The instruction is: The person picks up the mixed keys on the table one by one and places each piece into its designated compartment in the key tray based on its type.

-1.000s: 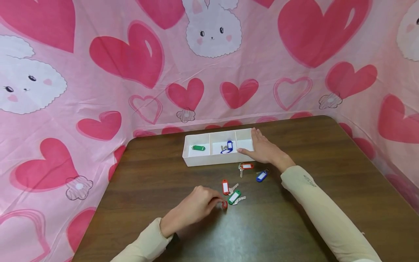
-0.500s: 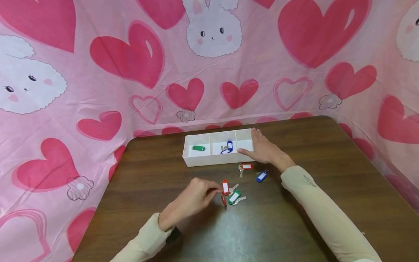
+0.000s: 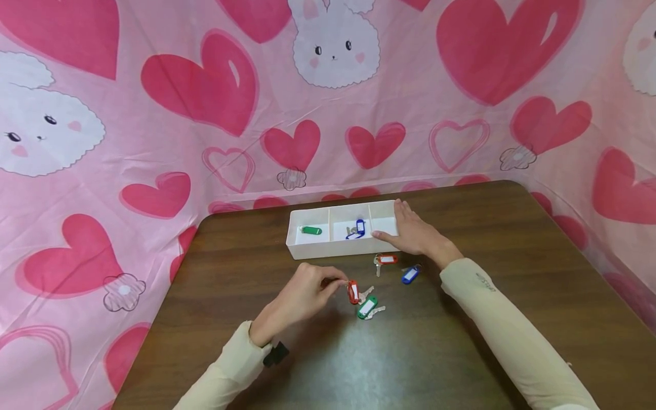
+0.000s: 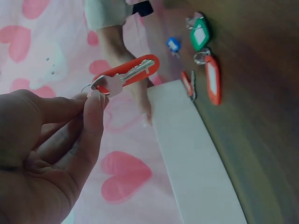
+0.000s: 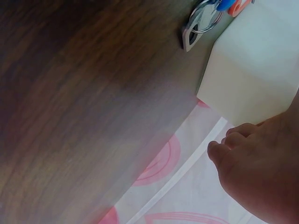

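Observation:
Thumb and fingertips of my left hand (image 3: 310, 296) pinch the metal ring of a red key tag (image 4: 153, 61), from which a silver key (image 4: 138, 70) hangs. In the head view this tag overlaps another red key tag lying on the table, seen apart in the left wrist view as the orange-red tag (image 4: 213, 81). A green key tag (image 3: 367, 307) with its key lies beside them. My right hand (image 3: 417, 233) rests on the right end of the white three-compartment box (image 3: 328, 249), fingers extended along the end, thumb over the front wall.
In the box, a green key tag (image 3: 311, 230) lies in the left compartment and blue key tags (image 3: 360, 227) in the middle one. Before the box lie a red key tag (image 3: 388, 259) and a blue key tag (image 3: 410, 275). A heart-patterned cloth (image 3: 318, 102) hangs behind the table.
My left hand has lifted the red key tag off the table and moved it away from me, towards the box. The right hand and the box stay in place.

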Motion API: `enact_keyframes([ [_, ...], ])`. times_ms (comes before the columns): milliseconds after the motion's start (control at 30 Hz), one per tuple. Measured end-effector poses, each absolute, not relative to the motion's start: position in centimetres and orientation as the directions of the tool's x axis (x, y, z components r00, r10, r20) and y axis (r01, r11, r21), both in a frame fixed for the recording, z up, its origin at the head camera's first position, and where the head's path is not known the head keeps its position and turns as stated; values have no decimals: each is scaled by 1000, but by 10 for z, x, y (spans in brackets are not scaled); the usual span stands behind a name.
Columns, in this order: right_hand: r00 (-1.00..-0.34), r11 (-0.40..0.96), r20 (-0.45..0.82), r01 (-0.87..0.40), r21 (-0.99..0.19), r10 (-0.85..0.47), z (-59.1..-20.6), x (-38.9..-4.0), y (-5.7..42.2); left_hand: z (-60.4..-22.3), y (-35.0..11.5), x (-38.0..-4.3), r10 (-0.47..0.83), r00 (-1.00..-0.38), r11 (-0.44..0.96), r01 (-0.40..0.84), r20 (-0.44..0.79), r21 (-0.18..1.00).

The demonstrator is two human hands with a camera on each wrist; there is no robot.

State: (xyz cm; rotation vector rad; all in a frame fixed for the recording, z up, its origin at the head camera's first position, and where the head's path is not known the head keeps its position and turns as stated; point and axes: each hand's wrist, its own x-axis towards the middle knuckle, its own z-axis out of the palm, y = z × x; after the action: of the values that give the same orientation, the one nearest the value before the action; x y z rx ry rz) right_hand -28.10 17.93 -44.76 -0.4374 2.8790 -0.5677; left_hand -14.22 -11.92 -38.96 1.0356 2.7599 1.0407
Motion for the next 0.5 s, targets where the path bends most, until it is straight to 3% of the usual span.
enact_keyframes([
  [500,-943,885,-117,-243,-397,-311,-447,-280,178,-382,-113,-160,533,-823,537,510,198,672],
])
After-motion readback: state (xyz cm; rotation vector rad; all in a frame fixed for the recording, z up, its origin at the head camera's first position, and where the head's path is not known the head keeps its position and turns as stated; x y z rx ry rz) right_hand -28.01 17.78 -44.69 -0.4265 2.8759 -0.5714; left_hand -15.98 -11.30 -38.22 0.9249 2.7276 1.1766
